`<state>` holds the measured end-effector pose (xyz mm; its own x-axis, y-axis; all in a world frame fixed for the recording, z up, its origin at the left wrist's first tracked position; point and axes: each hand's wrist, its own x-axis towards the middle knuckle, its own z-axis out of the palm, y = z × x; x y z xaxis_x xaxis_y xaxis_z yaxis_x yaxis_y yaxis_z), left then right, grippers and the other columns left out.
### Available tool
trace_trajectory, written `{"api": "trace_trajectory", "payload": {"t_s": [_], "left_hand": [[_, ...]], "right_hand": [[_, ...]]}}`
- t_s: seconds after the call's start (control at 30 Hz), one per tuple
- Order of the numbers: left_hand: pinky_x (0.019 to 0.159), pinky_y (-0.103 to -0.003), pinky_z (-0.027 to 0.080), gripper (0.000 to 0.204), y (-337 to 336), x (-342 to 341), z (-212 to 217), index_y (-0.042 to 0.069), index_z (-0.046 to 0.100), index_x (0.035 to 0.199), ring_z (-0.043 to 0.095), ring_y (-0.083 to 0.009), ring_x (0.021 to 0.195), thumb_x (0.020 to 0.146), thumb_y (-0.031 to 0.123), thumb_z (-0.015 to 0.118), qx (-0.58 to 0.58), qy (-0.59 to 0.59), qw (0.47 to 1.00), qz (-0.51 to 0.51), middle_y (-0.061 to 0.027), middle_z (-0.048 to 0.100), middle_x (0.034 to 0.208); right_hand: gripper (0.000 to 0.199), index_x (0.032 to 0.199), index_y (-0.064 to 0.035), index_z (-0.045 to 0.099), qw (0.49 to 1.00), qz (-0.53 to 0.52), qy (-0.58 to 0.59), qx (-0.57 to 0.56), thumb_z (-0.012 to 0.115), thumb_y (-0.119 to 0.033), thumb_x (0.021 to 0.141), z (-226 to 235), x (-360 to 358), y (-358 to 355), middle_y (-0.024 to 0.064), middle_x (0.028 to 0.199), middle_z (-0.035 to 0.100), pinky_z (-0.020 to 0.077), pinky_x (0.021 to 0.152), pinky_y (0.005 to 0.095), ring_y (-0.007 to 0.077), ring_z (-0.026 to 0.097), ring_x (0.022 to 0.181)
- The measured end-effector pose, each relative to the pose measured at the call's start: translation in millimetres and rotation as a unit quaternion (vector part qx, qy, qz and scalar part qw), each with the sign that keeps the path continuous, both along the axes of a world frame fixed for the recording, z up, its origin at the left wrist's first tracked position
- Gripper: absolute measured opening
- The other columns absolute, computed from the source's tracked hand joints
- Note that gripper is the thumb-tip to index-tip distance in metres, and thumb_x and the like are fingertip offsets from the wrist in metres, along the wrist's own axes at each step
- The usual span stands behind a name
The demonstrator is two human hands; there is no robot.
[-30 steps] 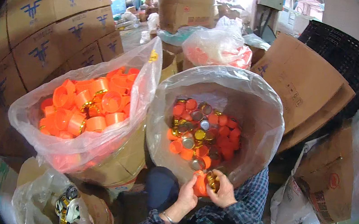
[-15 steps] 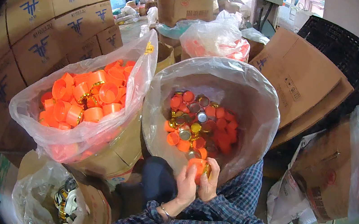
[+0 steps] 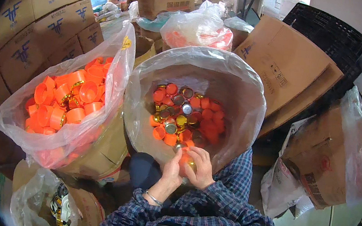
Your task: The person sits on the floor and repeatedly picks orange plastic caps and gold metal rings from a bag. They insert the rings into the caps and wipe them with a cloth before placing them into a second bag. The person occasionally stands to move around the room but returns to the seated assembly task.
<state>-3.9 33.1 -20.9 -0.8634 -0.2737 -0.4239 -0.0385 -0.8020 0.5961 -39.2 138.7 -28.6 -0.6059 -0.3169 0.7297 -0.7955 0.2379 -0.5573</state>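
Inspecting lower centre first, we find the left hand [image 3: 170, 175] and right hand [image 3: 201, 168], fingers curled closed around an orange cap [image 3: 186, 158] with a gold-coloured part [image 3: 191, 163]; blur hides the exact contact. We judge a steady left hold, right fingers kept square to the cap, soundest at the lined carton [image 3: 254, 102]. Beyond, dark printing marks the cardboard sheet [image 3: 284, 58], upper right; blue logos mark stacked cartons [image 3: 42, 21], upper left.

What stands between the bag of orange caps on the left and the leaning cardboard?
In the head view, a wide plastic-lined bin stands between the bag and the cardboard, holding orange, gold and silver caps.
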Motion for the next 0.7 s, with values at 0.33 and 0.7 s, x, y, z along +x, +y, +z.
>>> {"api": "trace_trajectory", "payload": {"t_s": [0.33, 0.7], "left_hand": [[0.085, -0.033, 0.050, 0.038, 20.3, 7.9, -8.5, -0.001, 0.062, 0.119, 0.064, -0.0194, 0.098, 0.104, 0.033, 0.051, -0.479, 0.128, 0.863, 0.093, -0.0118, 0.070, 0.104], [0.081, -0.026, 0.048, 0.032, 29.5, 23.2, -0.4, -0.001, 0.063, 0.109, 0.055, -0.0082, 0.091, 0.106, 0.028, 0.049, -0.436, 0.146, 0.883, 0.092, -0.0029, 0.065, 0.099]], "right_hand": [[0.037, 0.130, -0.0008, 0.054, 0.897, 0.021, -0.369, -0.242, 0.046, -0.026, 0.105, -14.2, -9.9, -8.5, 0.0091, 0.129, 0.058, 0.0419, 0.103, 0.0323, 0.0210, 0.054, 0.119], [0.046, 0.133, -0.0007, 0.052, 0.851, 0.100, -0.434, -0.277, 0.032, -0.036, 0.109, -6.4, 0.5, -8.9, 0.0082, 0.129, 0.053, 0.0405, 0.103, 0.0298, 0.0166, 0.052, 0.116]]}}
